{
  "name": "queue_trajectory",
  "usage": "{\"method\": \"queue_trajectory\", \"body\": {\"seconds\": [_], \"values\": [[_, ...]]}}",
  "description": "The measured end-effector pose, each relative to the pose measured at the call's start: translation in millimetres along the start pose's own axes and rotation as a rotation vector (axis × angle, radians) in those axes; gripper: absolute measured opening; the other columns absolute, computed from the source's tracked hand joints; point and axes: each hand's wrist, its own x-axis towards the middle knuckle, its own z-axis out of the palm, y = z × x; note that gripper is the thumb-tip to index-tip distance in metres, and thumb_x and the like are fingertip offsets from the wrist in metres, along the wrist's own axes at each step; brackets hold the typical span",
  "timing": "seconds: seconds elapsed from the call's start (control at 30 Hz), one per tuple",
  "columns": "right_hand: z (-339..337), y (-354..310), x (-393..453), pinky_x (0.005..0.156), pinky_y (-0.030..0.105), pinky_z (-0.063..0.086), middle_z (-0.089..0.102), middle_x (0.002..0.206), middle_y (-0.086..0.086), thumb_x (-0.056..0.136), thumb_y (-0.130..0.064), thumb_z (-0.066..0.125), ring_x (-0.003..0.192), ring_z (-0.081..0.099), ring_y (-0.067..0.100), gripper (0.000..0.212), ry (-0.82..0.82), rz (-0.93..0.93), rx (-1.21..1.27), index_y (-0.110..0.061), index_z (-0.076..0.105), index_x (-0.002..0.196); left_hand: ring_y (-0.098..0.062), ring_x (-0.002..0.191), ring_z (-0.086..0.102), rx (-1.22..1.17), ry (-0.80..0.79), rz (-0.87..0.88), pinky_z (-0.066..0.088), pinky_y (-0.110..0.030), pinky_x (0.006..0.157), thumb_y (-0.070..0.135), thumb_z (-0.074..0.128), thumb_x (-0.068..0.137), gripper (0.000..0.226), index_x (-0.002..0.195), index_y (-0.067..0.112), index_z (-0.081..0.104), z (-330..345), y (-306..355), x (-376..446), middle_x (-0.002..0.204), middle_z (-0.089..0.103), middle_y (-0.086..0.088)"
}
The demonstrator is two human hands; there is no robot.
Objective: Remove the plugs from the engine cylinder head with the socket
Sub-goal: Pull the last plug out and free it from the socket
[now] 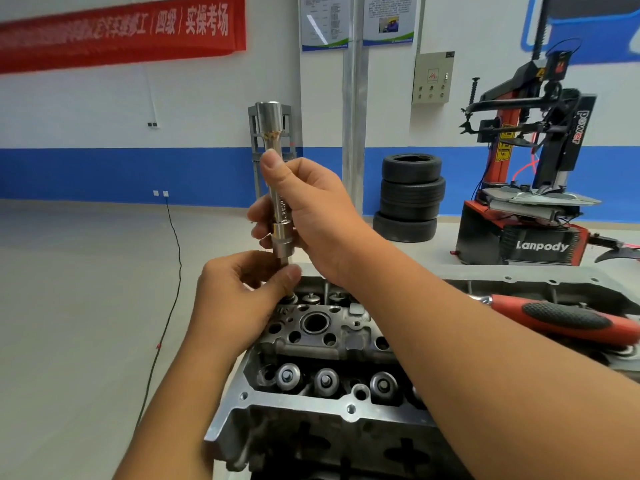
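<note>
Cylinder head (322, 344): grey metal block, low centre; round plug well open on top, dark inside, contents unclear.
Socket (277, 174): long silver tube, upright above the head.
Right hand (311, 216): grip clamped around socket's shaft.
Left hand (239, 299): fingertips pinched at socket's lower tip; what they hold is hidden.
Ratchet (568, 318): red-handled, lying on the head's right, partly cut off.
</note>
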Motion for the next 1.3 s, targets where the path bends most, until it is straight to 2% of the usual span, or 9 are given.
{"method": "queue_trajectory", "body": {"seconds": [0.13,0.27,0.37,0.47,0.57,0.67,0.87,1.07,1.3], "values": [[1.3,-0.9,2.0,0.066,0.042,0.057,0.074,0.077,0.010,0.108,-0.047,0.048,0.064,0.068,0.024,0.040,-0.002,0.001,-0.012,-0.010,0.058,0.095,-0.004,0.087,0.073,-0.036,-0.110,-0.030,0.051,-0.032,0.083,0.018,0.066,0.101,0.015,0.095,0.024,0.079,-1.1,1.1,0.0,0.087,0.081,0.009],[2.3,-2.4,1.8,0.065,0.039,0.056,0.072,0.075,0.008,0.108,-0.053,0.041,0.065,0.067,0.024,0.051,-0.030,0.046,0.008,-0.012,0.064,0.089,-0.005,0.073,0.071,-0.001,0.012,0.008,0.053,-0.030,0.072,0.015,0.084,0.085,0.013,0.086,0.026,0.078,-1.3,0.9,0.3,0.079,0.078,0.008],[1.3,-1.6,-0.8,0.066,0.043,0.057,0.071,0.075,0.008,0.103,-0.053,0.055,0.064,0.066,0.025,0.042,-0.033,0.030,0.025,-0.014,0.059,0.091,-0.015,0.071,0.072,-0.051,0.040,-0.021,0.056,-0.033,0.070,0.020,0.092,0.073,0.018,0.083,0.025,0.078,-1.3,-0.2,0.6,0.078,0.078,0.004],[1.7,-0.7,-1.2,0.069,0.047,0.059,0.072,0.075,0.010,0.104,-0.045,0.059,0.064,0.067,0.026,0.035,-0.017,-0.001,0.065,-0.013,0.052,0.091,-0.010,0.079,0.071,-0.035,-0.036,-0.031,0.051,-0.031,0.072,0.025,0.083,0.086,0.005,0.087,0.029,0.080,-2.3,-1.9,1.8,0.085,0.079,0.012],[1.7,-1.4,0.6,0.067,0.045,0.058,0.070,0.072,0.008,0.107,-0.047,0.049,0.062,0.067,0.025,0.039,-0.009,0.012,0.072,-0.010,0.053,0.094,-0.004,0.087,0.074,-0.074,-0.134,-0.049,0.052,-0.029,0.079,0.017,0.070,0.098,0.013,0.094,0.023,0.081,-3.2,-1.3,0.7,0.091,0.081,0.009],[2.5,-2.7,1.5,0.069,0.044,0.056,0.068,0.071,0.008,0.110,-0.049,0.039,0.064,0.065,0.024,0.048,-0.031,0.046,0.119,-0.009,0.058,0.092,-0.004,0.074,0.070,-0.005,-0.039,-0.004,0.054,-0.030,0.074,0.012,0.080,0.089,0.013,0.087,0.024,0.078,-2.7,-0.1,0.9,0.081,0.079,0.009],[-1.7,-0.5,0.6,0.070,0.045,0.058,0.069,0.075,0.009,0.103,-0.039,0.061,0.065,0.064,0.023,0.028,-0.027,-0.010,0.117,-0.013,0.057,0.094,-0.007,0.067,0.071,-0.047,0.001,-0.039,0.053,-0.030,0.068,0.025,0.085,0.083,0.009,0.082,0.031,0.079,-1.9,-3.6,0.2,0.077,0.079,0.010],[-1.7,-0.5,1.0,0.073,0.046,0.056,0.077,0.089,0.009,0.110,-0.046,0.043,0.073,0.069,0.026,0.042,-0.089,0.013,0.063,-0.011,0.063,0.099,-0.004,0.084,0.073,0.032,-0.123,0.007,0.051,-0.032,0.081,0.030,0.060,0.105,0.024,0.090,0.029,0.079,-4.3,-4.5,2.5,0.086,0.080,0.011],[-2.5,0.4,-0.3,0.071,0.046,0.057,0.076,0.086,0.012,0.105,-0.040,0.057,0.067,0.068,0.025,0.031,-0.048,-0.007,0.083,-0.010,0.054,0.100,-0.001,0.074,0.072,0.023,-0.028,0.034,0.048,-0.017,0.063,0.030,0.078,0.089,0.005,0.084,0.032,0.078,-2.2,-6.3,1.4,0.077,0.078,0.016]]}}
